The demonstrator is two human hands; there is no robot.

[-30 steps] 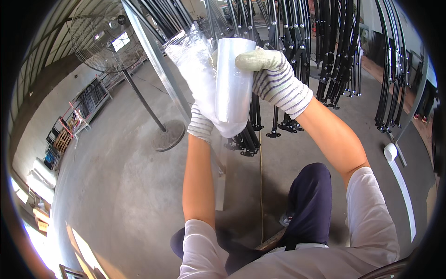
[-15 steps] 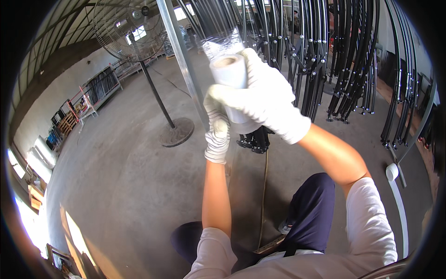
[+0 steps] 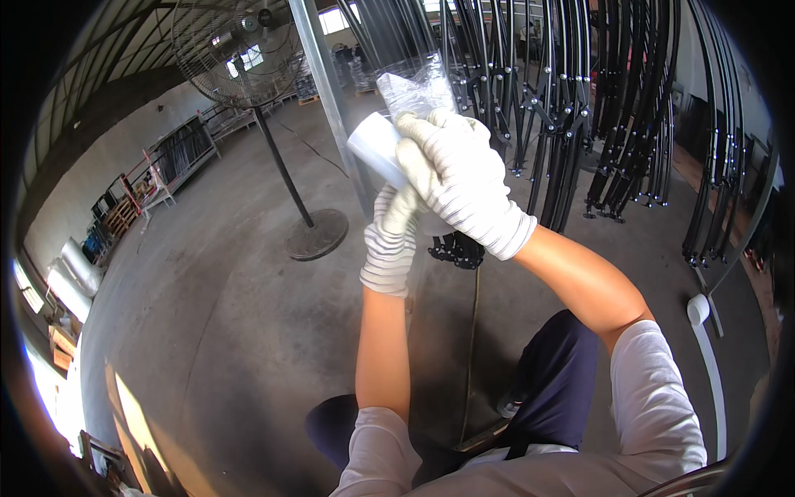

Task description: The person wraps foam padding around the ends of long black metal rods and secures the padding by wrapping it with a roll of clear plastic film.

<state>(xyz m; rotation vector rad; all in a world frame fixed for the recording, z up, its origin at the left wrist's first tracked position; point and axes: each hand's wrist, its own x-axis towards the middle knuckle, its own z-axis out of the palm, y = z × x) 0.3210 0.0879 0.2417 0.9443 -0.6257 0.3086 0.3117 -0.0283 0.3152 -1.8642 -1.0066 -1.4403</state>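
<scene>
A white roll of stretch film tilts to the upper left in front of me, its end sticking out past my gloved fingers. My left hand is closed round its lower part, which the gloves mostly hide. My right hand has its fingers bent and closed against the roll's right side; what lies under the fingertips is hidden. Just beyond, clear crinkled film wraps a bundle of thin black metal tubes. The bundle's dark lower ends show below my right wrist.
More black tube frames hang to the right. A grey metal post stands left of the bundle, and a pedestal fan beyond it. A white roll with a trailing strip is at right. A cord runs along the floor.
The roll has swung from nearly upright to a leftward tilt. My right hand has shifted slightly down and left, its fingers now bunched over the roll's side. My left hand stays low.
</scene>
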